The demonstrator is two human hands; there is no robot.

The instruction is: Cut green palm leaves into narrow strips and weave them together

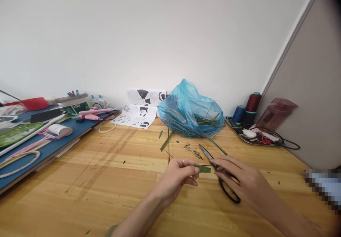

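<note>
My left hand (183, 173) is closed in a pinch on a folded piece of green leaf (205, 169), whose flat end sticks out to the right. A thin dark strand runs from the leaf to the fingers of my right hand (239, 176), which appear pinched on it, slightly blurred. Below these fingers are scissors (229, 192) with black handles, blades angled up and left; my right hand partly hides them, and whether it touches them is unclear. Beyond my hands, a blue plastic bag (183, 105) holds long green leaf strips (206, 121), some poking out onto the table.
Leaf scraps (197, 154) are scattered over the wooden table (106, 194). Printed sheets (137, 116) lean at the wall. At right, a tray (246, 139) holds thread spools (253, 102) and small items. A blue board (66, 132) at left carries a pink glue gun (92, 112) and craft supplies.
</note>
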